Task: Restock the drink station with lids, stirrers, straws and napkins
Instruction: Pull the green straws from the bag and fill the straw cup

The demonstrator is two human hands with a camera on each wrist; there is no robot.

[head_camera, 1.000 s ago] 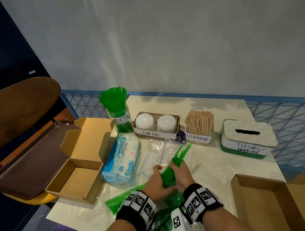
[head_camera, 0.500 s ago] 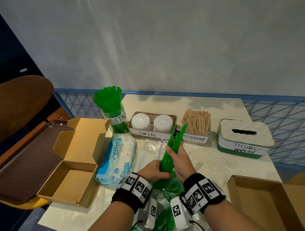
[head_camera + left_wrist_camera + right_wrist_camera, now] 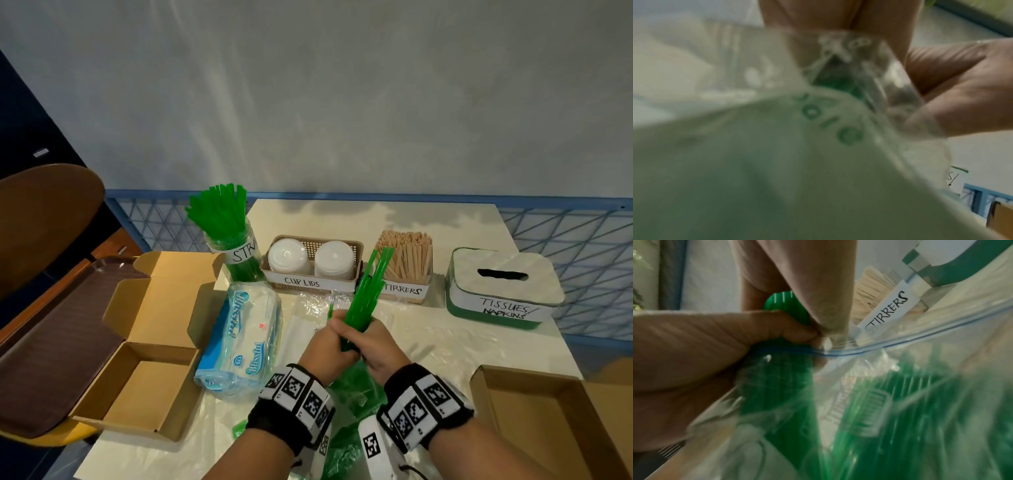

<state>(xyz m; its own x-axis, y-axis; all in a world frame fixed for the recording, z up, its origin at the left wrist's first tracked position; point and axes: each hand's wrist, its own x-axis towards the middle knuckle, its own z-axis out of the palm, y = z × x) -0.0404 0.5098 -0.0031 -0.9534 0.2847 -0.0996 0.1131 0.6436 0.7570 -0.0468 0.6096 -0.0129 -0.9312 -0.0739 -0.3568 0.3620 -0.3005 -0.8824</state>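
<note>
Two lid stacks [image 3: 311, 257], two cardboard boxes [image 3: 137, 387], one tissue pack [image 3: 245, 339], one napkin box [image 3: 501, 287].

Bare forearms, black wristband [image 3: 287, 404] on the left wrist, matching wristband [image 3: 424, 407] on the right, each ringed with white square tags printed in black-and-white block patterns, thin black cord trailing near the right wrist

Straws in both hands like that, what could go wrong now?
The straws fan out above the hands, so loose ones could slip and drop onto the table. Both the left hand and right hand grip the bunch; the bag below hangs free and may spill more. The jar already looks crowded, so pushing these in might tip it or bend straws.
</note>
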